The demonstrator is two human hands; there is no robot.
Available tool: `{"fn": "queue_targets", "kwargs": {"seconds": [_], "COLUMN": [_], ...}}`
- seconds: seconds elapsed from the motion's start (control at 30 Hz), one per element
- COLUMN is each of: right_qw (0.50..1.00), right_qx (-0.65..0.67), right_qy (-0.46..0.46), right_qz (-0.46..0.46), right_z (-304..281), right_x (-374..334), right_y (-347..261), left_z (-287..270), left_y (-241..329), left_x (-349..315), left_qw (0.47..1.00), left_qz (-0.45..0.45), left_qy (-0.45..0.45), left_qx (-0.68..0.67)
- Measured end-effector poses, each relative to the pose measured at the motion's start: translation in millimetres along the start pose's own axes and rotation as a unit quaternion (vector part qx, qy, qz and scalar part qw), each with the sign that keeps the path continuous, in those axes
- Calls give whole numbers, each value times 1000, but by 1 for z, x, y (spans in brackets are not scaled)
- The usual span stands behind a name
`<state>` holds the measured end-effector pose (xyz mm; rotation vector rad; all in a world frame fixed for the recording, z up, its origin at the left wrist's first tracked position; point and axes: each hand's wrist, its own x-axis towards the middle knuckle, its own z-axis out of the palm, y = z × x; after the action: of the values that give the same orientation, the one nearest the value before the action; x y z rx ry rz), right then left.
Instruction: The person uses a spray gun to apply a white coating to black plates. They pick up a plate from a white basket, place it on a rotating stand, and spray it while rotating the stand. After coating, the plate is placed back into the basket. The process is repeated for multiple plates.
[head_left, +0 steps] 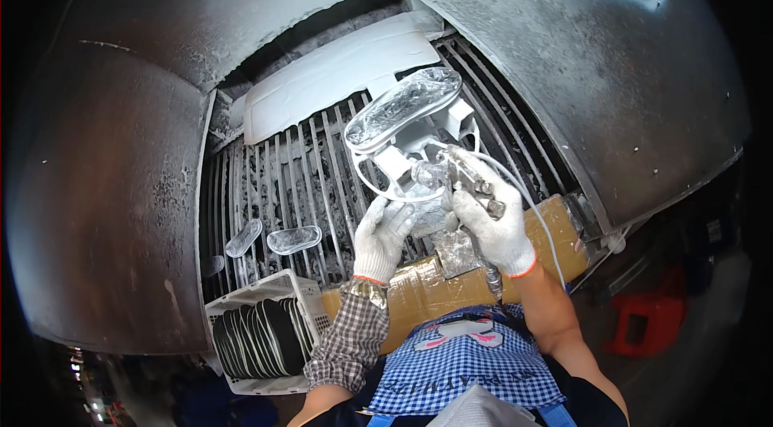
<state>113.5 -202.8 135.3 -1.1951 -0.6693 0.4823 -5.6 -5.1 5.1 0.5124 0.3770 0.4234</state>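
Observation:
In a dusty white knit glove, my right hand (491, 214) is closed around a metal spray gun (435, 176), whose fitting hangs down below the hand. Beyond it stands a white stand with a round rim (372, 184) and two blocks on top. On these blocks rests a shiny oval piece (403, 109) that looks wrapped in clear film, tilted up to the right. My left hand (380, 242), also gloved, is at the rim's near left side with fingers apart. Its fingertips are close to or touching the rim. The stand's base is partly hidden behind the hands and gun.
Slatted metal bars (302, 173) form the booth floor, with a white sheet (338, 77) at the back. Smaller oval pieces (294, 239) lie on the bars at left. A white basket (310, 298) holds several black oval pads. Taped cardboard (403, 298) lines the front; a hose (531, 193) runs right.

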Motion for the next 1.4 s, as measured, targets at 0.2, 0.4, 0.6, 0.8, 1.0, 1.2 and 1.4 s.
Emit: {"fn": "queue_targets", "kwargs": {"seconds": [0.2,0.4,0.6,0.8,1.0,1.2,1.4], "right_qw": [997,991,989,985,979,977,989], "right_qx": [-34,-47,-46,-35,-66,-85,-76], "right_qy": [56,107,128,157,180,181,117], "right_qz": [-50,-58,-56,-58,-67,-68,-44], "right_z": [-8,-23,-28,-33,-41,-38,-23], "right_x": [1,4,1,-2,-5,-19,-33], "right_y": [2,3,-6,-14,-26,-38,-36], "left_z": [1,-7,-11,-15,-16,-8,3], "left_y": [4,10,19,29,43,35,-25], "left_x": [-2,5,8,12,18,18,16], "left_qw": [1000,999,999,998,995,990,998], "left_qz": [17,31,42,60,84,91,-7], "left_qy": [12,19,26,26,50,104,70], "left_qx": [8,5,-3,-13,3,3,8]}}
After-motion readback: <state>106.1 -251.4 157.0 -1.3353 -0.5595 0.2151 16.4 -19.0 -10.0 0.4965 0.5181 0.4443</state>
